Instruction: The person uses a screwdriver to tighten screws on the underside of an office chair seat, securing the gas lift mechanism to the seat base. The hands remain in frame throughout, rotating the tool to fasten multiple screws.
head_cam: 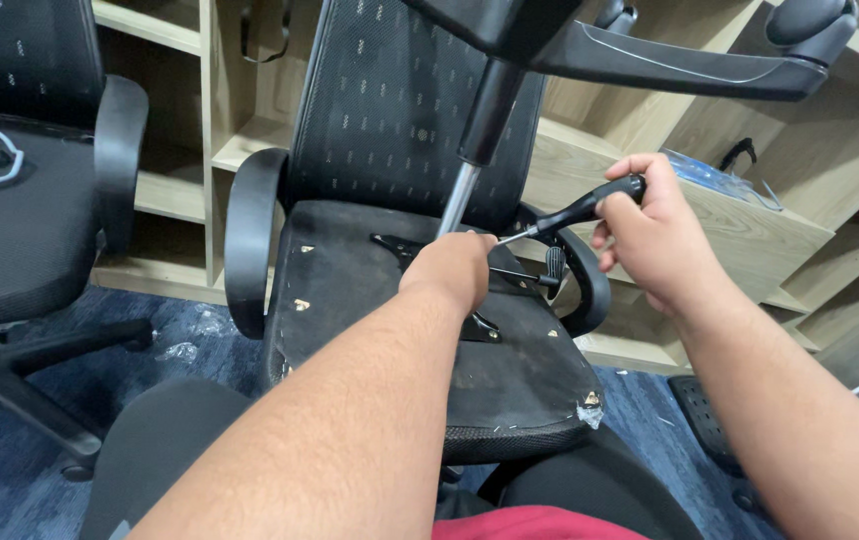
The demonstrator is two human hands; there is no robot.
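While the right hand (655, 235) is wrapping its fingers (622, 200) tight round the black handle of a screwdriver (578, 212) at centre-right of the frame, the metal shank is slanting down-left toward the mounting plate (470, 275) at mid-frame, prob. so the tip is meeting a fastener there; the tip itself is hiding behind the left hand (453, 268), so can't tell what it's touching. That left hand is resting knuckles-up on the plate w/ fingers curled under and out of sight, so can't tell if they're gripping anything or just pressing; it's looking like it's steadying the plate vs. the tool's push. Just above it the gas-lift cylinder (475, 150), silver below and black above, is rising toward the top of the frame, where the star base (650, 60) w/ a caster (805, 20) is sticking out upper right. So the office chair (400, 120) is lying tipped, the underside of its seat (510, 370) facing the camera, giving open access to the hardware; armrests are curving at both edges of the seat. Further out, a second chair (30, 190) is standing upright at the left of the frame, wooden shelving (200, 130) is running behind both, and blue carpet (10, 470) is showing at lower left.
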